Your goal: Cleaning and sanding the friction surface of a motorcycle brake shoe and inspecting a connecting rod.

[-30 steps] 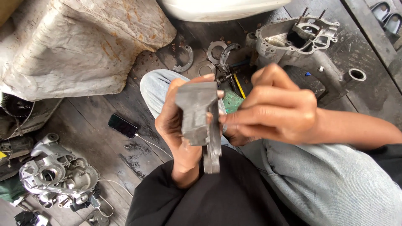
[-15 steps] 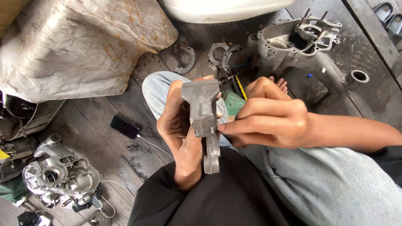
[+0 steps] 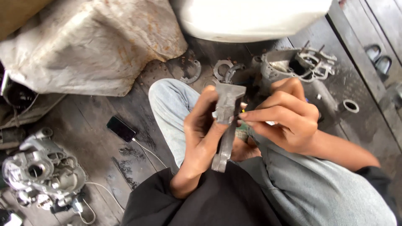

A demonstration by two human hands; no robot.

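My left hand (image 3: 201, 134) grips a long grey metal part (image 3: 226, 125) held upright over my lap, its wide flat end at the top and its narrow end by my wrist. My right hand (image 3: 284, 117) reaches in from the right, fingertips pinched against the part's upper side. Whether the right hand holds a small tool or piece there, I cannot tell. Both hands are above my knees in light blue jeans (image 3: 171, 109).
A grey engine casing (image 3: 301, 65) lies beyond my hands. Another engine assembly (image 3: 39, 171) sits lower left. A black phone (image 3: 120, 128) with a white cable lies on the dark wooden floor. A dirty sack (image 3: 83, 46), curved metal pieces (image 3: 222, 69) and a metal ring (image 3: 350, 106) are nearby.
The metal part has turned so that its narrow edge faces me. Both hands shifted slightly to the right, and my right fingers moved to its upper side.
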